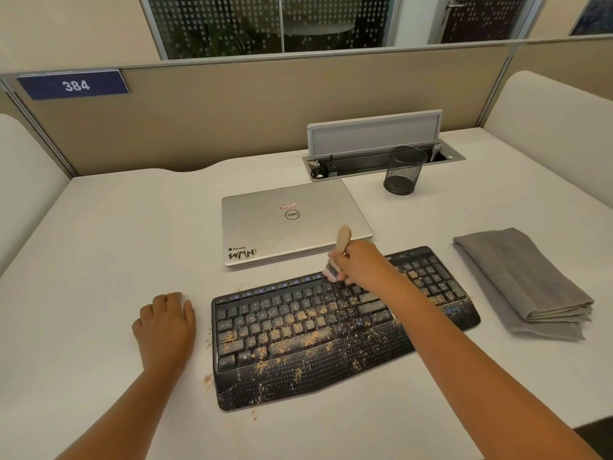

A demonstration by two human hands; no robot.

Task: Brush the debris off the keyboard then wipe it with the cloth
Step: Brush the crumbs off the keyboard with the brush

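Keyboard point(331, 327), black with a curved palm rest, lies slightly askew on the white desk point(99, 244), its right end angled farther away. Tan crumb-like debris point(298, 317) is scattered over the keys and palm rest, thickest through the middle rows; a few grains have spilled onto the desk at the near-left corner and along the far edge. Left hand point(166, 323) rests palm-down on the desk just left of the keyboard, not touching it, fingers loosely curled, holding nothing. Right hand point(360, 263) reaches across the keyboard's right half to the top row, fingers wrapped around a small brush point(338, 257); the pale wooden handle sticks up past the knuckles, the bristles are down on the upper keys. Folded grey cloth point(520, 280) lies to the right of the keyboard, near it but apart. Beyond the keyboard, a closed silver laptop point(292, 220) with stickers on the lid, its near edge just beside the keyboard's far edge. Farther back, right: a black mesh pen cup point(404, 171) beside an open cable hatch point(374, 141). Beige partition point(265, 111) behind, with a blue plate point(74, 84) reading 384.
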